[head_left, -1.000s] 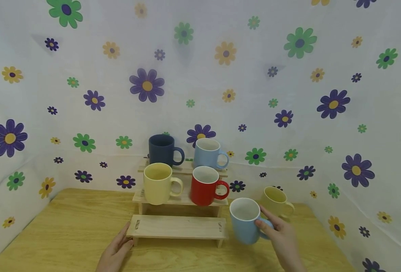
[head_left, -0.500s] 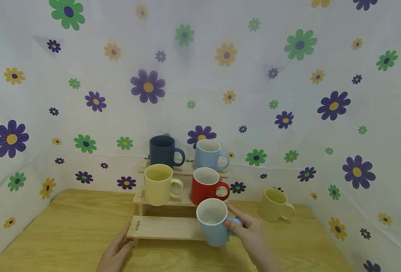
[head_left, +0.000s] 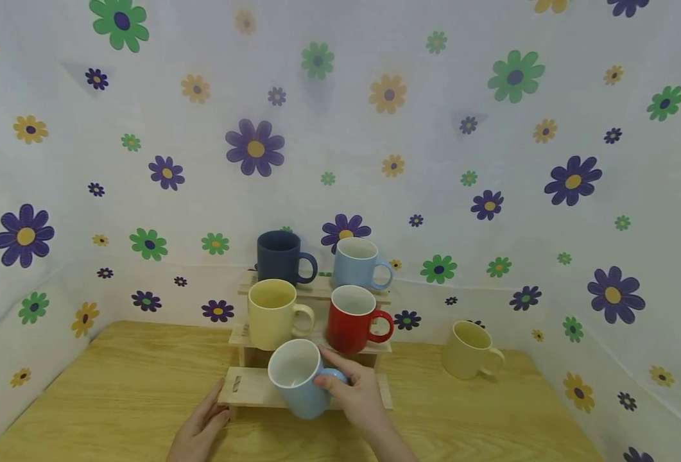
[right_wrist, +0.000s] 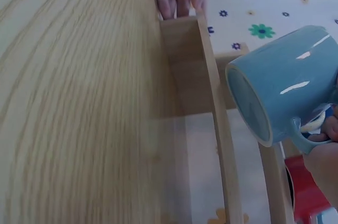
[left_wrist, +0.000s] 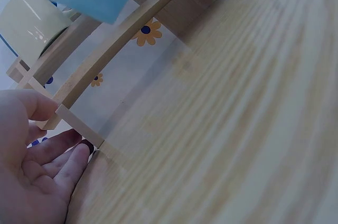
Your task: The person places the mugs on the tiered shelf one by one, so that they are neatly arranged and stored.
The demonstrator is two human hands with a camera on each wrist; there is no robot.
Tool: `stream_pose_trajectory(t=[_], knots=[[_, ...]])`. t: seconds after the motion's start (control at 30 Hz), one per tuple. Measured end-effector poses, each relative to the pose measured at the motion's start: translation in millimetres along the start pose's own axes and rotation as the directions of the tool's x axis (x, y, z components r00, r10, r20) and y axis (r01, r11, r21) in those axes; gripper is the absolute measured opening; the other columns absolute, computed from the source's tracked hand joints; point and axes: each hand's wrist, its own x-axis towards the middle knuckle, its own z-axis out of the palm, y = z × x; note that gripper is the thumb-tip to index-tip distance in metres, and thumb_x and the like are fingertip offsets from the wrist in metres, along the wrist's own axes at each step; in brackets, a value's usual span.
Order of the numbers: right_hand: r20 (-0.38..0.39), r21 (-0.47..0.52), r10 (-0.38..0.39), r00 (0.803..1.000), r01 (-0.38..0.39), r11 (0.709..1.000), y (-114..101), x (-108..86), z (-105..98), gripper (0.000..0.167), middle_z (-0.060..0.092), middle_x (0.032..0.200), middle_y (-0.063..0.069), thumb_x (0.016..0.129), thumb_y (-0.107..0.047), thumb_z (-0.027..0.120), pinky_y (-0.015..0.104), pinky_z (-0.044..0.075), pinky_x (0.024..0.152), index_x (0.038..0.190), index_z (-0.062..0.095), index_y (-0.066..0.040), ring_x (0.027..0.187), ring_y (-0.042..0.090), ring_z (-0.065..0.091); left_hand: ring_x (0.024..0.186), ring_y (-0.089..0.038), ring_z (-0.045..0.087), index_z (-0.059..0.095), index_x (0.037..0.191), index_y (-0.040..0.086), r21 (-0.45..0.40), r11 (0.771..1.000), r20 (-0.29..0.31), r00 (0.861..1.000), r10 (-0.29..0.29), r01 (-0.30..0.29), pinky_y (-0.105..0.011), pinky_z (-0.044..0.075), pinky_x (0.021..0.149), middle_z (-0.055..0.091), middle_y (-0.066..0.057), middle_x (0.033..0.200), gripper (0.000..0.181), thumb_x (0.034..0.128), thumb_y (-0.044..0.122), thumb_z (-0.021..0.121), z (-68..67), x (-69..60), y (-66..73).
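My right hand (head_left: 354, 388) grips the handle of a light blue mug (head_left: 300, 378), which tilts over the lowest step of a tiered wooden stand (head_left: 248, 387). In the right wrist view the base of that mug (right_wrist: 251, 105) shows, apart from the step's front edge. With its fingers against the left end of the lowest step, my left hand (head_left: 198, 427) touches the stand; the left wrist view shows this hand (left_wrist: 39, 166) by the step's end and leg. On the middle step stand a yellow mug (head_left: 271, 321) and a red mug (head_left: 348, 324).
The top step holds a dark blue mug (head_left: 278, 260) and another light blue mug (head_left: 354, 266). Another yellow mug (head_left: 466, 353) sits tilted on the wooden table (head_left: 126, 378) to the right. A flower-patterned white sheet (head_left: 421, 212) hangs behind and at both sides.
My right hand has carried the light blue mug leftward, from right of the stand to above the lowest step. The left hand has stayed at the step's left end.
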Motion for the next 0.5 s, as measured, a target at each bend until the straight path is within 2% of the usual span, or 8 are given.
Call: stream_pose_trajectory(t=[0.17, 0.23, 0.37, 0.5], knots=[[0.019, 0.031, -0.066, 0.998, 0.066, 0.997, 5, 6.0, 19, 0.043, 0.065, 0.121, 0.006, 0.082, -0.016, 0.076, 0.025, 0.049, 0.089, 0.123, 0.066, -0.008, 0.109, 0.019, 0.060, 0.109, -0.029, 0.060, 0.028, 0.151, 0.008, 0.009, 1.000, -0.008, 1.000, 0.017, -0.017, -0.031, 0.049, 0.087, 0.060, -0.022, 0.121, 0.058, 0.0981, 0.011, 0.050, -0.5, 0.2, 0.1], [0.021, 0.042, -0.098, 0.995, 0.097, 0.994, 8, 8.2, 25, 0.043, 0.066, 0.119, 0.007, 0.081, -0.014, 0.076, 0.026, 0.049, 0.089, 0.122, 0.067, -0.006, 0.107, 0.017, 0.061, 0.108, -0.027, 0.060, 0.029, 0.151, 0.008, 0.014, 1.000, -0.013, 1.000, 0.025, -0.025, -0.032, 0.048, 0.089, 0.061, -0.021, 0.120, 0.057, 0.0977, 0.011, 0.051, -0.8, -0.2, 0.4], [0.015, 0.054, -0.152, 0.988, 0.151, 0.987, 12, 12.3, 37, 0.043, 0.066, 0.117, 0.009, 0.080, -0.011, 0.077, 0.026, 0.050, 0.088, 0.120, 0.067, -0.003, 0.105, 0.015, 0.062, 0.108, -0.025, 0.060, 0.029, 0.151, 0.009, 0.016, 1.000, -0.017, 1.000, 0.024, -0.023, -0.042, 0.044, 0.096, 0.062, -0.019, 0.120, 0.058, 0.0971, 0.011, 0.051, -0.8, -0.9, 0.5], [0.004, 0.071, -0.162, 0.987, 0.161, 0.984, 14, 15.6, 47, 0.042, 0.066, 0.116, 0.011, 0.080, -0.011, 0.077, 0.026, 0.050, 0.087, 0.120, 0.067, -0.002, 0.105, 0.016, 0.062, 0.111, -0.029, 0.059, 0.028, 0.151, 0.010, 0.014, 1.000, -0.008, 1.000, 0.020, -0.020, -0.050, 0.042, 0.098, 0.061, -0.020, 0.122, 0.059, 0.0976, 0.015, 0.051, -1.6, -1.3, -1.4]])
